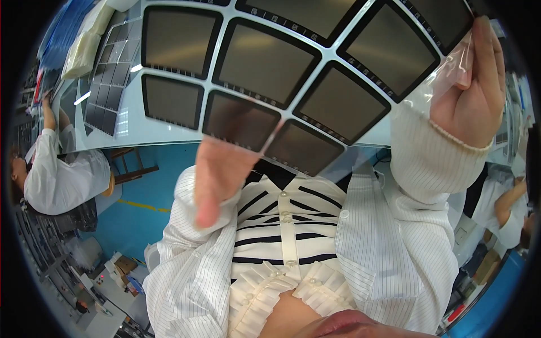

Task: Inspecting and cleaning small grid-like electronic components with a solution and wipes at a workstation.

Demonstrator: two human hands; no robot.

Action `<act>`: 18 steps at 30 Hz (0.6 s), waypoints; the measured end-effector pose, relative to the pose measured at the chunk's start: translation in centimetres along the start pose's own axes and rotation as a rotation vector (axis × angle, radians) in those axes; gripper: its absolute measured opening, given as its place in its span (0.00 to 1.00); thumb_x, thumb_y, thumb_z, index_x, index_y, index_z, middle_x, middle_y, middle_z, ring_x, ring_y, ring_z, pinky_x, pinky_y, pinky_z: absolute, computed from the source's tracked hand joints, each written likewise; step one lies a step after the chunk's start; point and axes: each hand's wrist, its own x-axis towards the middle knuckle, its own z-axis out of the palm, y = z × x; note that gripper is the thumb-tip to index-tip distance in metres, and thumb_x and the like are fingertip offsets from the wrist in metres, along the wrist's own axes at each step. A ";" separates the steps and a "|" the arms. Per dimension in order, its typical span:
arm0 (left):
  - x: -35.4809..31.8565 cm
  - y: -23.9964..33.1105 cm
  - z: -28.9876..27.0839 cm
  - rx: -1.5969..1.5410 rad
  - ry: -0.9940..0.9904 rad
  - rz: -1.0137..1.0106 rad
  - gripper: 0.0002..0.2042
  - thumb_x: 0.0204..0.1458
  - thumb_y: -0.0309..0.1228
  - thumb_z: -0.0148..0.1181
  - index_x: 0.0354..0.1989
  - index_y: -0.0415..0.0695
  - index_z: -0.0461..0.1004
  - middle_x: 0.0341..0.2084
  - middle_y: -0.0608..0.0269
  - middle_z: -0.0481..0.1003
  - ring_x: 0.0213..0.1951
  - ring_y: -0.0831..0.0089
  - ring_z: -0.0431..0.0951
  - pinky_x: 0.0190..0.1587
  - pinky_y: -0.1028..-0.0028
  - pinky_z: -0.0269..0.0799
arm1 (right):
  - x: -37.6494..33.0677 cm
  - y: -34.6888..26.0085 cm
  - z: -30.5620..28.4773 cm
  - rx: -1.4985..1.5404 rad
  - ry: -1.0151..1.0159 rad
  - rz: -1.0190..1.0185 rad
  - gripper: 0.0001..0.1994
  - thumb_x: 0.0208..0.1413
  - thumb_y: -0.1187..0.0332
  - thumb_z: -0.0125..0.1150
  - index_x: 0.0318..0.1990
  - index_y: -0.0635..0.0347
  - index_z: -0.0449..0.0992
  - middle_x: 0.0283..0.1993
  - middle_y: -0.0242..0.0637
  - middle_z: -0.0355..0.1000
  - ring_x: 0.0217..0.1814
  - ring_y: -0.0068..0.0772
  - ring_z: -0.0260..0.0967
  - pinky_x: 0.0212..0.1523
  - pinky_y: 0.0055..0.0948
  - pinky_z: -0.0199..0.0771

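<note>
Both hands hold up a thin clear sheet of dark rectangular panels, close to the camera.

The sheet [293, 84] fills the far half of the view, its panels [265, 62] set in rows with pale gaps between. The left hand [222, 174] pinches the near edge, fingers flat under it; the right hand [470, 84] grips the right edge, thumb pressed on a loose clear film [451, 73] at the corner. It looks light, flexible and slick, and likely marks or creases easily, so the bare margins are the safest hold, with two hands well apart to stop sagging. To the far left a similar sheet [107, 84] lies on a pale surface [158, 132], where another person [62, 174] leans.
</note>
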 end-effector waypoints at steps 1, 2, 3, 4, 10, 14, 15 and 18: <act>0.3 -0.8 0.9 0.007 0.021 -0.036 0.55 0.33 0.52 0.76 0.68 0.38 0.52 0.57 0.50 0.69 0.54 0.62 0.74 0.55 0.63 0.71 | -0.4 0.2 0.0 0.019 -0.082 0.015 0.12 0.65 0.74 0.48 0.51 0.70 0.73 0.37 0.39 0.78 0.18 0.15 0.57 0.21 0.11 0.56; 0.7 -1.2 1.5 0.035 0.044 -0.072 0.52 0.36 0.49 0.76 0.67 0.38 0.53 0.57 0.51 0.69 0.54 0.63 0.73 0.55 0.63 0.71 | -0.8 0.3 0.1 0.032 -0.094 0.023 0.11 0.65 0.73 0.49 0.50 0.70 0.74 0.37 0.39 0.78 0.18 0.16 0.57 0.21 0.11 0.56; 1.2 -1.6 2.2 0.033 0.063 -0.108 0.49 0.39 0.46 0.75 0.67 0.39 0.54 0.56 0.52 0.69 0.54 0.63 0.73 0.56 0.63 0.70 | -1.3 0.6 0.4 0.045 -0.108 0.034 0.11 0.65 0.73 0.49 0.49 0.70 0.74 0.37 0.40 0.78 0.18 0.16 0.57 0.21 0.12 0.55; 1.6 -1.9 2.9 0.037 0.110 -0.132 0.44 0.42 0.43 0.74 0.66 0.39 0.56 0.55 0.53 0.70 0.53 0.63 0.74 0.56 0.63 0.70 | -1.6 0.8 0.7 0.059 -0.124 0.045 0.11 0.65 0.73 0.49 0.47 0.70 0.74 0.37 0.40 0.78 0.18 0.16 0.57 0.21 0.12 0.55; 3.2 -1.5 4.3 0.037 0.375 -0.373 0.16 0.54 0.27 0.64 0.51 0.43 0.72 0.43 0.60 0.78 0.47 0.70 0.77 0.52 0.70 0.71 | -2.5 1.8 2.4 -0.003 -0.084 0.017 0.08 0.63 0.70 0.55 0.42 0.65 0.77 0.26 0.34 0.74 0.19 0.17 0.61 0.20 0.16 0.55; 3.4 -1.5 4.2 -0.055 0.381 -0.404 0.11 0.52 0.27 0.66 0.44 0.46 0.76 0.40 0.67 0.78 0.44 0.76 0.77 0.49 0.75 0.71 | -3.3 3.3 2.0 -0.156 0.213 0.093 0.06 0.61 0.71 0.59 0.40 0.64 0.75 0.32 0.30 0.74 0.28 0.16 0.66 0.26 0.14 0.61; 3.4 -1.5 4.1 -0.066 0.371 -0.400 0.11 0.52 0.27 0.66 0.43 0.46 0.77 0.40 0.67 0.78 0.43 0.76 0.77 0.49 0.76 0.71 | -3.6 4.0 1.8 -0.133 0.146 0.133 0.05 0.60 0.72 0.59 0.40 0.63 0.75 0.32 0.30 0.74 0.29 0.16 0.67 0.28 0.14 0.63; 3.4 -1.5 4.0 -0.115 0.360 -0.423 0.09 0.51 0.27 0.67 0.41 0.46 0.77 0.38 0.68 0.78 0.42 0.77 0.77 0.47 0.78 0.70 | -4.5 6.4 1.6 -0.160 0.144 0.267 0.06 0.63 0.68 0.57 0.42 0.59 0.75 0.37 0.27 0.74 0.34 0.14 0.66 0.36 0.14 0.65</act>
